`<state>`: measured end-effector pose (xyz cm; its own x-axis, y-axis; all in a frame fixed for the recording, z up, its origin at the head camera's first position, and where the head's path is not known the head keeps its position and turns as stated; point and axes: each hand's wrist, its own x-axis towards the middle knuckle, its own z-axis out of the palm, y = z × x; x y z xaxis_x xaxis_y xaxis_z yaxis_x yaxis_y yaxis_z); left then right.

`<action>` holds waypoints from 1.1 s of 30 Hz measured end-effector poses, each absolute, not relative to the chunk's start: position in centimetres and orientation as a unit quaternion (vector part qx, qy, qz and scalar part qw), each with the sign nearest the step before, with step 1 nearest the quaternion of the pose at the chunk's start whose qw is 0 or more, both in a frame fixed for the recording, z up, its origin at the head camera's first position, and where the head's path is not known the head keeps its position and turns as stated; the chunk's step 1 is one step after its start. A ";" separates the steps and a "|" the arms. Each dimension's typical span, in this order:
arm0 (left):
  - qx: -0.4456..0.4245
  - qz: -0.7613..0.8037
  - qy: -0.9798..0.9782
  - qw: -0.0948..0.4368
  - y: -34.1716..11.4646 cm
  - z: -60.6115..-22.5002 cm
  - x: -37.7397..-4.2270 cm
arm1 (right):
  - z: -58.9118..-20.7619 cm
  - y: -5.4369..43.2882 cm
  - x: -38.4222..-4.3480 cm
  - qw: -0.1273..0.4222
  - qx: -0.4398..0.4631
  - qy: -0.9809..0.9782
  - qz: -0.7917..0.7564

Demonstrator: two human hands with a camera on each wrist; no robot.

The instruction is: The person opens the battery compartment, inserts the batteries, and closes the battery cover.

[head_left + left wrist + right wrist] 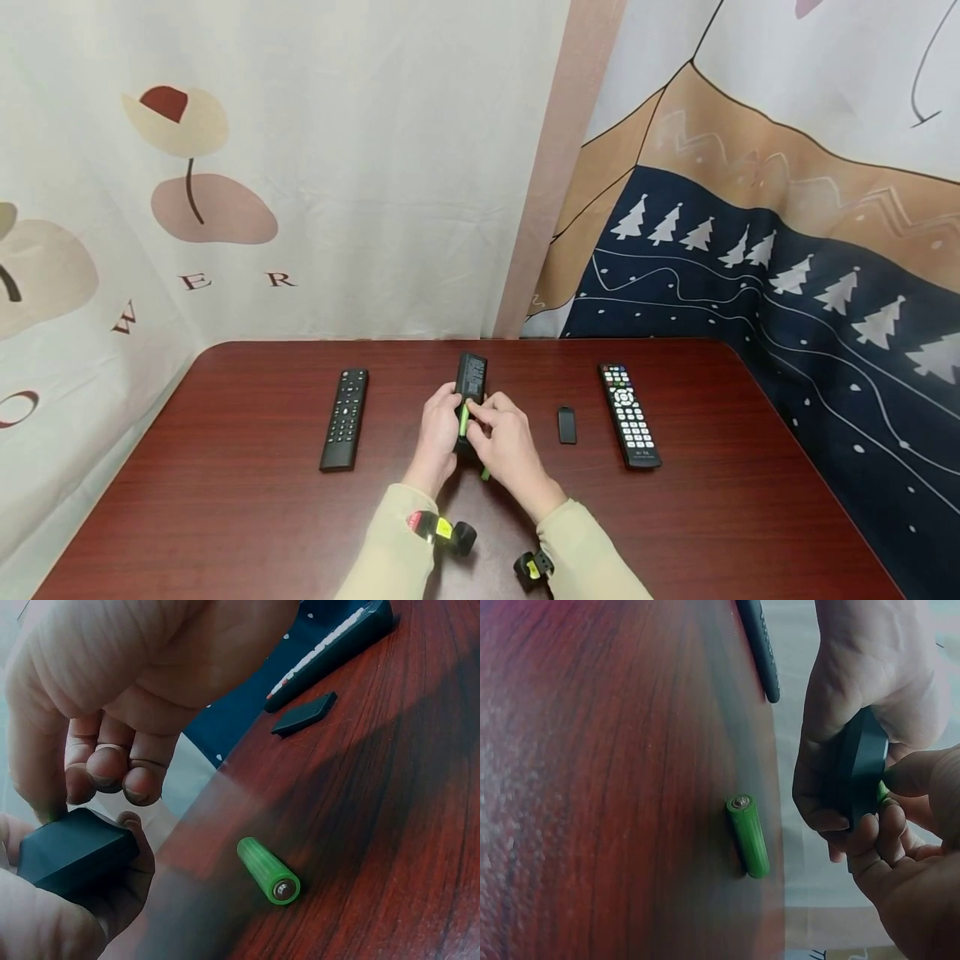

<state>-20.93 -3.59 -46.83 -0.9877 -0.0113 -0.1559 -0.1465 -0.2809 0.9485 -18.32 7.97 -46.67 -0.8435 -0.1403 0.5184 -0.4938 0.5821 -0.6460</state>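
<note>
Near the middle of the table, my left hand (435, 435) grips a black remote control (472, 377), its labelled back facing up. My right hand (512, 442) pinches a green battery (463, 420) at the lower part of that back. In the right wrist view only a bit of this battery (883, 792) shows between the fingers. A second green battery (268, 871) lies loose on the table beneath the hands. To the right of them lies a small black battery cover (567, 425).
On the left of the dark red wooden table (247, 433) lies a black remote with dark buttons (345, 421). Another black remote with white buttons (630, 415) lies on the right. Printed curtains (375, 167) hang behind the table and along its sides.
</note>
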 end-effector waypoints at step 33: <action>-0.066 0.801 0.593 0.053 -3.6 -46.4 -21.2 | -46.2 9.3 -18.8 0.169 0.187 -0.857 0.450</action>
<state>-21.16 -3.58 -46.35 -0.9857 0.0070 -0.1683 -0.1629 -0.2922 0.9424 -18.85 9.34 -46.24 -0.8727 -0.1686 0.4582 -0.4730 0.5244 -0.7080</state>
